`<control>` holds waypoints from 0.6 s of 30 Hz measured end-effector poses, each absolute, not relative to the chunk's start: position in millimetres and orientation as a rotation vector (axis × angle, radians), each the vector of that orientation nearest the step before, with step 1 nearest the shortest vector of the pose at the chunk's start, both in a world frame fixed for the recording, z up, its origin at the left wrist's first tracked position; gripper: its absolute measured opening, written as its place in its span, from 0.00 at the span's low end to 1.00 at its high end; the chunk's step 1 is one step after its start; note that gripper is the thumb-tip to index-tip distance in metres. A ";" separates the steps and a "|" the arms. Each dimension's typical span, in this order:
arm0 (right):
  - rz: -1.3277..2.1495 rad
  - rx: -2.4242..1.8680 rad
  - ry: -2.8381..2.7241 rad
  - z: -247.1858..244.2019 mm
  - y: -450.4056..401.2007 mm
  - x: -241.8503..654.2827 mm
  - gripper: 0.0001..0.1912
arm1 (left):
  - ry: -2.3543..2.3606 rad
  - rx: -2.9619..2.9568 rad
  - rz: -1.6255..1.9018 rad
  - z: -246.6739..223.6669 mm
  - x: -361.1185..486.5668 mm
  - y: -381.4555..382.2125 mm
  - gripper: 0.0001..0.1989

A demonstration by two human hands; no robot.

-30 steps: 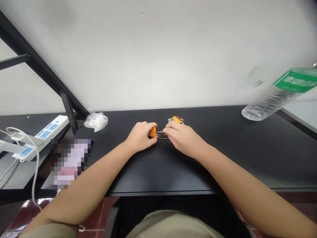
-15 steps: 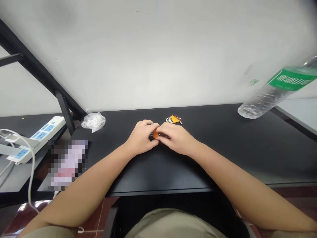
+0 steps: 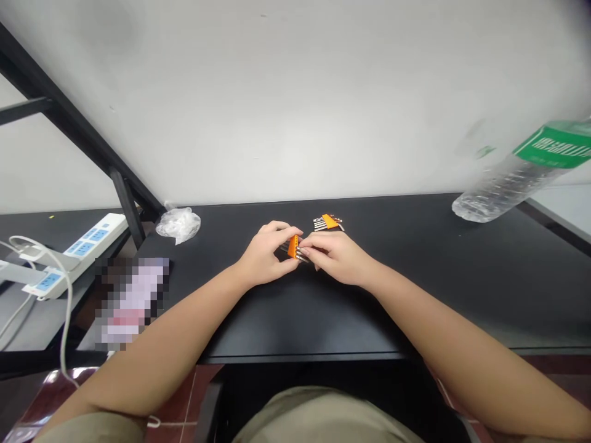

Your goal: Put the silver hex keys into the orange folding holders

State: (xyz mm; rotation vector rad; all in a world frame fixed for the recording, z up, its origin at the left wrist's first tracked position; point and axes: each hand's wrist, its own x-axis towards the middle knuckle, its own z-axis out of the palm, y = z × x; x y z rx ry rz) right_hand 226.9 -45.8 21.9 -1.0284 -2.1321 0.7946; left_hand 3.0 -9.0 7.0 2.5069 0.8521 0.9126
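Orange plastic fills the grip of the left hand (image 3: 265, 257): a small holder (image 3: 292, 247), thumb and fingers closed on its two ends, its long axis running roughly away from the body. Metal rods (image 3: 302, 258) jut from it rightward. A second holder (image 3: 329, 221) lies beyond, on the black table (image 3: 305, 314). The right hand (image 3: 342, 258), nearer those rods, has its fingertips narrowed at them; whether they clasp one I cannot tell.

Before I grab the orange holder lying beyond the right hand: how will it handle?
The orange holder likely won't roll: rods stick out on both sides. Probably stiff, maybe heavy for its size: those rods look metallic.
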 end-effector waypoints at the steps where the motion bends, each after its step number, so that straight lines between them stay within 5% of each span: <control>1: 0.874 -1.056 -2.123 23.3 -46.1 227.1 0.13 | 0.838 2.499 0.924 7.2 3.1 -9.5 0.22; 18: 1.284 -1.097 -1.918 19.7 -48.9 225.8 0.14 | 0.804 2.372 1.010 6.8 2.4 -9.3 0.23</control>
